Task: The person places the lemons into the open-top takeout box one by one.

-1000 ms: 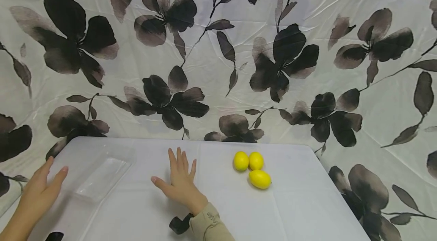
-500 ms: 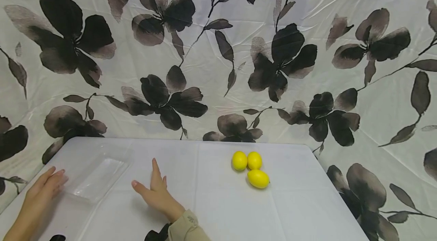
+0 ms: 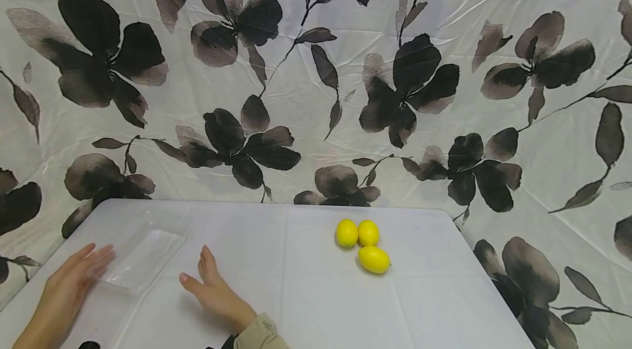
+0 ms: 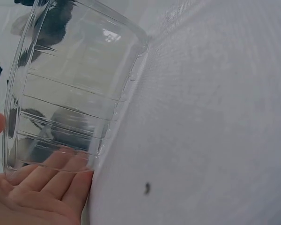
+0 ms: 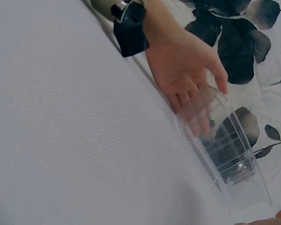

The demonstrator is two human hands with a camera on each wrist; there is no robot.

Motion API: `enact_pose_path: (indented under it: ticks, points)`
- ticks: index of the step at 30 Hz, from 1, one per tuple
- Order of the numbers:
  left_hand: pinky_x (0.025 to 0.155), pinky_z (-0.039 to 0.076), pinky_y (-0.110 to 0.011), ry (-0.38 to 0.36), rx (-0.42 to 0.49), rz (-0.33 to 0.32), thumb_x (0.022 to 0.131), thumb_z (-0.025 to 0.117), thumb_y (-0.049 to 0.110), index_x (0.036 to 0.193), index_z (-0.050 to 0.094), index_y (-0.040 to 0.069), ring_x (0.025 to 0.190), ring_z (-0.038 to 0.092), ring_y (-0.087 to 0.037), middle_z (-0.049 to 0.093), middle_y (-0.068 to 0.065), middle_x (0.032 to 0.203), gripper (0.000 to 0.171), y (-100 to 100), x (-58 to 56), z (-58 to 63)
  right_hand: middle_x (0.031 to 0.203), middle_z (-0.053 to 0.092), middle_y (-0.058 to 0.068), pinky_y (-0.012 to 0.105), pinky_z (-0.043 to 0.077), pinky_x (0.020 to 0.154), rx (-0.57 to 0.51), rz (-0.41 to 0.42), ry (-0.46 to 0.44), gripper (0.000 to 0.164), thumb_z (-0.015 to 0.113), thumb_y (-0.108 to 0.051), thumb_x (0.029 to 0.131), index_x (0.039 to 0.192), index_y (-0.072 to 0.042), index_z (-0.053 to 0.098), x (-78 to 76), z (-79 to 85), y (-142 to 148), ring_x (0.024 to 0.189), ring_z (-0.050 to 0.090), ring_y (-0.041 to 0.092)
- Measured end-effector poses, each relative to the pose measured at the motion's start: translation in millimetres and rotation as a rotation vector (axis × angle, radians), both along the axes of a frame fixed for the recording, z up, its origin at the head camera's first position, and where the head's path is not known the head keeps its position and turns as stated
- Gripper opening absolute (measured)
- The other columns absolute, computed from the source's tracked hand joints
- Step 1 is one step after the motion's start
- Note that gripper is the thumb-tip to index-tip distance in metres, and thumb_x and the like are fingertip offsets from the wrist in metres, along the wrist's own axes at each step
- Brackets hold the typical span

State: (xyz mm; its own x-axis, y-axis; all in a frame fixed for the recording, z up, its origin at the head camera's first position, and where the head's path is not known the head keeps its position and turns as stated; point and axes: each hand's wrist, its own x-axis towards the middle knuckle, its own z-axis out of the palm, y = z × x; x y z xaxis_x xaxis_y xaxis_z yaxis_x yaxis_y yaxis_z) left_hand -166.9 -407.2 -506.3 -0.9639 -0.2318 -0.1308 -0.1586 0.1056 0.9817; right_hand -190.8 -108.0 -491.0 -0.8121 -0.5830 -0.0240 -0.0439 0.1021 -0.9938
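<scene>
One clear, rectangular plastic tray (image 3: 149,257) lies on the white desk (image 3: 419,294), long axis roughly seven-to-one o'clock in the head view, at two o'clock from the nearer left hand (image 3: 73,286) and ten from the right hand (image 3: 216,295), both sets of fingers loosely extended, gripping nothing.

clear plastic tray (image 3: 145,258) | ribbed walls (glossy, catching light) | rim up | on white tabletop (image 3: 336,310), left side

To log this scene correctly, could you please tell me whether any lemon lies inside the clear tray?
No, all three lemons sit on the white table, apart from the clear tray.
</scene>
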Motion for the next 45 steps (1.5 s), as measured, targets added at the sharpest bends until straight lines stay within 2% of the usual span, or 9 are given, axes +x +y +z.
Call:
enact_pose_path:
  ticks: [3, 8, 11, 14, 18, 26, 28, 36, 45]
  points:
    - [0.116, 0.003, -0.026, 0.03, 0.145, -0.022, 0.102, 0.044, 0.053, 0.157, -0.015, 0.021, 0.104, 0.045, 0.029, 0.004, 0.002, 0.163, 0.087, -0.2, -1.1, -2.2, 0.164, 0.017, 0.014, 0.031, 0.026, 0.118, -0.033, 0.02, -0.026, 0.077, 0.054, -0.031, 0.102, 0.158, -0.007, 0.008, 1.7, 0.1, -0.3, 0.149, 0.023, 0.024]
    - [0.117, 0.004, -0.029, 0.007, 0.142, -0.056, 0.101, 0.044, 0.054, 0.157, -0.014, 0.016, 0.102, 0.048, 0.027, 0.008, 0.003, 0.162, 0.089, 0.3, -3.2, -1.5, 0.164, 0.017, 0.011, 0.027, 0.026, 0.117, -0.064, 0.059, -0.076, 0.076, 0.053, -0.032, 0.102, 0.159, -0.007, 0.009, 4.9, 1.7, 1.2, 0.148, 0.024, 0.019]
    - [0.116, 0.007, -0.029, 0.01, 0.138, -0.086, 0.102, 0.044, 0.054, 0.158, -0.011, 0.011, 0.103, 0.051, 0.023, 0.027, 0.014, 0.155, 0.089, 1.0, -2.6, -0.3, 0.165, 0.016, 0.009, 0.026, 0.026, 0.117, -0.053, 0.079, -0.088, 0.076, 0.052, -0.034, 0.103, 0.159, -0.008, 0.008, 5.8, 1.6, 2.3, 0.148, 0.023, 0.016]
    - [0.112, 0.024, -0.018, 0.036, 0.157, -0.12, 0.102, 0.045, 0.05, 0.158, -0.007, 0.005, 0.102, 0.055, 0.019, 0.049, 0.027, 0.135, 0.088, 1.6, -1.3, 0.5, 0.165, 0.015, 0.009, 0.027, 0.025, 0.117, -0.044, 0.088, -0.086, 0.076, 0.05, -0.036, 0.103, 0.159, -0.008, 0.007, 6.0, 1.3, 3.0, 0.148, 0.022, 0.016]
    - [0.088, 0.048, -0.01, 0.083, 0.178, -0.155, 0.104, 0.047, 0.042, 0.155, -0.002, -0.005, 0.102, 0.06, 0.014, 0.06, 0.029, 0.116, 0.085, 4.2, -1.8, 1.0, 0.165, 0.014, 0.01, 0.027, 0.024, 0.118, -0.063, 0.092, -0.097, 0.076, 0.05, -0.034, 0.103, 0.159, -0.008, 0.006, 6.2, 1.0, 3.1, 0.149, 0.021, 0.018]
    - [0.079, 0.051, -0.009, -0.016, 0.09, -0.201, 0.105, 0.043, 0.045, 0.154, 0.003, -0.009, 0.099, 0.057, 0.018, 0.057, 0.029, 0.12, 0.083, 13.6, -2.2, 10.5, 0.165, 0.013, 0.01, 0.028, 0.024, 0.118, -0.095, 0.098, -0.132, 0.076, 0.05, -0.034, 0.104, 0.159, -0.007, 0.006, 5.6, -2.1, 3.0, 0.149, 0.021, 0.019]
    - [0.08, 0.051, -0.009, 0.001, 0.107, -0.215, 0.105, 0.044, 0.043, 0.154, 0.005, -0.01, 0.1, 0.057, 0.017, 0.057, 0.033, 0.112, 0.082, 15.0, -1.8, 10.2, 0.165, 0.014, 0.009, 0.029, 0.024, 0.118, -0.094, 0.099, -0.132, 0.075, 0.05, -0.033, 0.104, 0.159, -0.007, 0.006, 6.5, 0.3, 3.9, 0.149, 0.021, 0.019]
    - [0.084, 0.056, -0.022, 0.046, 0.157, -0.252, 0.106, 0.048, 0.031, 0.153, 0.018, -0.011, 0.102, 0.061, 0.01, 0.061, 0.028, 0.113, 0.07, 27.2, -4.3, 12.1, 0.165, 0.016, 0.008, 0.026, 0.024, 0.117, -0.064, 0.097, -0.117, 0.075, 0.05, -0.035, 0.104, 0.159, -0.006, 0.008, 5.6, 5.2, 7.6, 0.148, 0.021, 0.015]
    - [0.083, 0.056, -0.02, 0.027, -0.016, -0.275, 0.106, 0.05, 0.027, 0.148, 0.026, -0.016, 0.103, 0.056, 0.015, 0.057, 0.032, 0.115, 0.065, 46.3, -3.6, 19.4, 0.165, 0.016, 0.008, 0.025, 0.024, 0.117, -0.027, 0.101, -0.069, 0.076, 0.049, -0.036, 0.104, 0.159, -0.005, 0.007, 5.5, 11.8, 23.0, 0.148, 0.019, 0.013]
